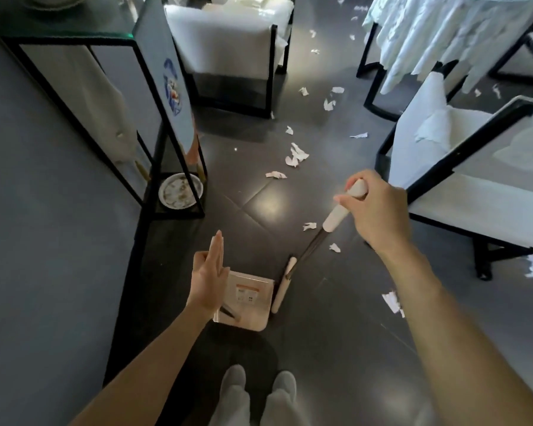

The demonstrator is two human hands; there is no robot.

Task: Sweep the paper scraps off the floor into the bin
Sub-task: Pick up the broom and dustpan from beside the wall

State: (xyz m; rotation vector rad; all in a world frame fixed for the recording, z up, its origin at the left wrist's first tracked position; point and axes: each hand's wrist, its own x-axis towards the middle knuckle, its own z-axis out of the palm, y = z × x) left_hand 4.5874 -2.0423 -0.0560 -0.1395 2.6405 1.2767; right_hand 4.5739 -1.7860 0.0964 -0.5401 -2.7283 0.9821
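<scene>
1. Dark tiled floor between white chairs; paper scraps lie strewn up the aisle.
2. The right hand clenches the broom handle; the left hand hovers flat-fingered and empty above the dustpan.
3. Sweeping seems barely begun; next, reach out and drag the scraps panward.

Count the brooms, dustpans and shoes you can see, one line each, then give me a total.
Broom: 1
Dustpan: 1
Shoes: 2 (left shoe, right shoe)
Total: 4
</scene>
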